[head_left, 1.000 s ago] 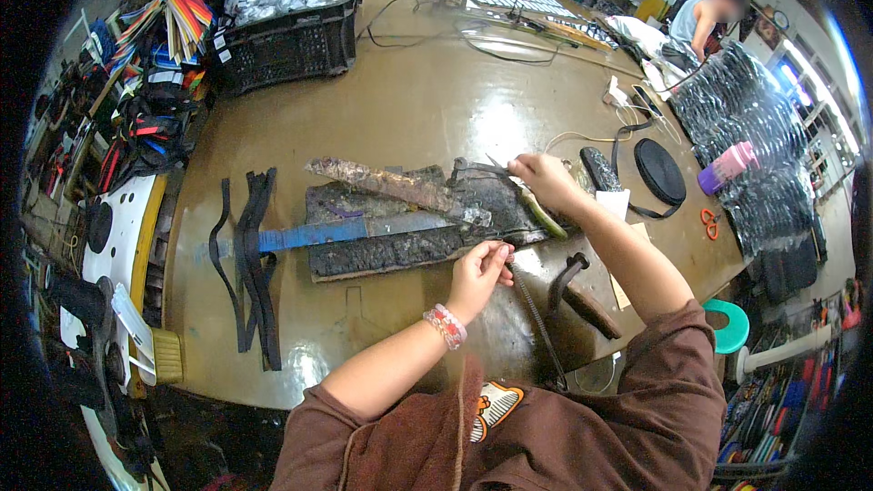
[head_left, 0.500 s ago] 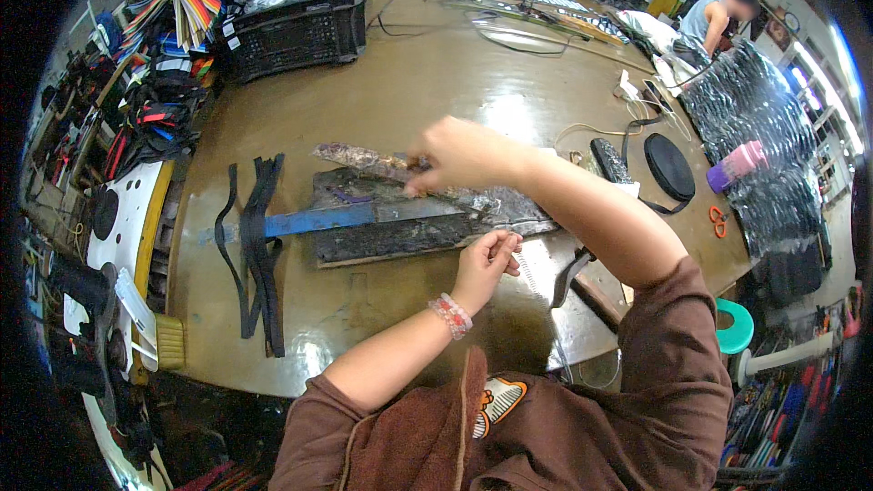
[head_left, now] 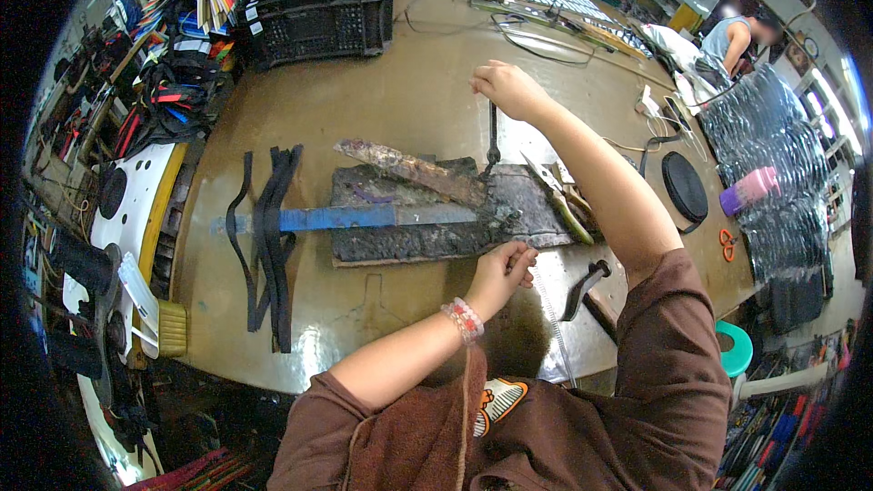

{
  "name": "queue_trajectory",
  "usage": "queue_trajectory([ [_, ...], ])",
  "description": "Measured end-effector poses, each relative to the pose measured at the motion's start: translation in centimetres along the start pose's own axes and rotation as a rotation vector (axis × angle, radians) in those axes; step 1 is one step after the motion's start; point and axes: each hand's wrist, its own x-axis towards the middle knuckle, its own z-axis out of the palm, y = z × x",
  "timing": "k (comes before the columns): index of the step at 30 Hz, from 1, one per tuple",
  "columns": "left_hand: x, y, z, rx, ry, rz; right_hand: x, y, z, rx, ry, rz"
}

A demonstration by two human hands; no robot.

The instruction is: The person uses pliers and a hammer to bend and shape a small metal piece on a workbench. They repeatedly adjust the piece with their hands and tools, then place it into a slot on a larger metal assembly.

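Observation:
My right hand, fingers closed, is raised over the far side of the worn dark board. A thin dark strip hangs from it down to the board. My left hand is at the board's near edge, thumb and fingertips pinched together on something too small to make out. Just right of it, a thin pale coiled strand trails toward me. Pliers with green handles lie on the board's right end. A worn wooden stick and a blue-and-grey flat bar rest across the board.
Black straps lie left of the board. A dark curved tool is at the near right. A black strap roll, orange scissors and a pink-purple bottle are farther right. A black crate stands behind; two people sit beyond.
My right hand has risen away from the wooden stick to the far right, and the dark strip now shows below it. The pliers have come into sight. My left hand stays pinched at the edge.

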Motion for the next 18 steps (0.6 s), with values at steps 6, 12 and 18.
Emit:
queue_trajectory([
  [6, 0.2, -0.3, 0.0, 0.006, -0.002, 0.024, -1.7, 0.5, -0.9, -0.204, -0.026, -0.197],
  [12, 0.2, 0.0, 0.0, -0.041, -0.001, 0.002, -3.1, 2.5, -2.1, -0.417, 0.036, -0.547],
  [18, 0.0, 0.5, -0.1, 0.054, -0.007, -0.008, -2.0, 3.5, -1.4, -0.4, 0.018, -0.659],
])
